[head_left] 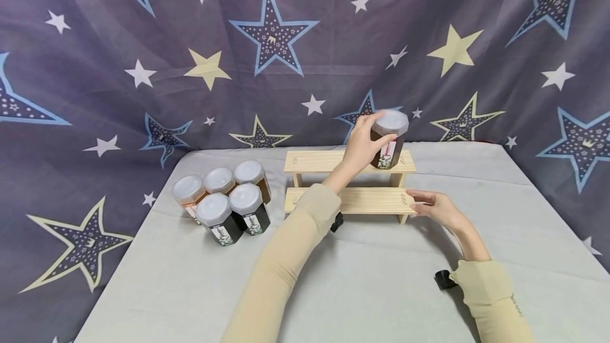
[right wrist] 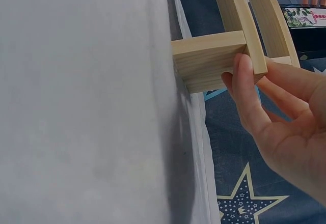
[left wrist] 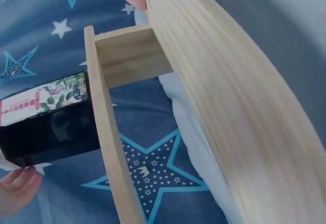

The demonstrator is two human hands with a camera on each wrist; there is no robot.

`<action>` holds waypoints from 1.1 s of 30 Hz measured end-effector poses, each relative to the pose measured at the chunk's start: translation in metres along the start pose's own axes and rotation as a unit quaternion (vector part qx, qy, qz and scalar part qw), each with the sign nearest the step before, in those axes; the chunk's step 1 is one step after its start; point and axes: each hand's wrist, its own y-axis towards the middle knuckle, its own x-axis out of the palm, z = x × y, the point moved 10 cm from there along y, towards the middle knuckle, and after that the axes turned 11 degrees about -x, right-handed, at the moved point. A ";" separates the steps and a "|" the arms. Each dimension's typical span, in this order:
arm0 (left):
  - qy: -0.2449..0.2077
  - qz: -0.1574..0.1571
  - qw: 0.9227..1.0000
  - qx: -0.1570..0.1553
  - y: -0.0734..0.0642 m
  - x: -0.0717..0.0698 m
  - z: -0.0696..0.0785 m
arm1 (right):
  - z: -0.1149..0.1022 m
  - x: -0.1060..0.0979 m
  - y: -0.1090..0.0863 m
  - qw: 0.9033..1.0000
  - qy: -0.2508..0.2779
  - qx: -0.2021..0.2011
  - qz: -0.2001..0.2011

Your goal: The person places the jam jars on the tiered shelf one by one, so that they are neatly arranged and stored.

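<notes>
A dark jar (head_left: 384,151) with a whitish lid stands at the right end of the upper step of a two-step wooden rack (head_left: 362,201). My left hand (head_left: 363,144) grips this jar near its lid, thumb in front. In the left wrist view the jar's printed label (left wrist: 43,99) faces the camera, its base against the upper board. At the lower step's right end my right hand (head_left: 436,209) pinches the board's corner. The right wrist view shows the thumb and fingers of that hand (right wrist: 285,112) around the board end (right wrist: 257,63).
On the left of the table (head_left: 381,290) several lidded jars stand close together, among them an amber jar (head_left: 189,195) and a dark jar (head_left: 220,219). A star-patterned cloth (head_left: 286,99) hangs behind the table. Black wrist gear (head_left: 444,279) sits by the right sleeve.
</notes>
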 end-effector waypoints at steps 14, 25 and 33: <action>-0.045 0.046 0.996 0.057 -0.030 -0.038 0.008 | -0.001 0.002 0.000 1.000 0.003 0.002 -0.002; -0.054 0.054 0.993 0.086 -0.058 -0.058 -0.007 | -0.002 0.000 -0.002 1.000 0.000 0.001 0.001; -0.026 0.010 0.997 0.075 -0.075 -0.070 -0.021 | -0.001 0.001 0.000 1.000 0.004 0.003 -0.001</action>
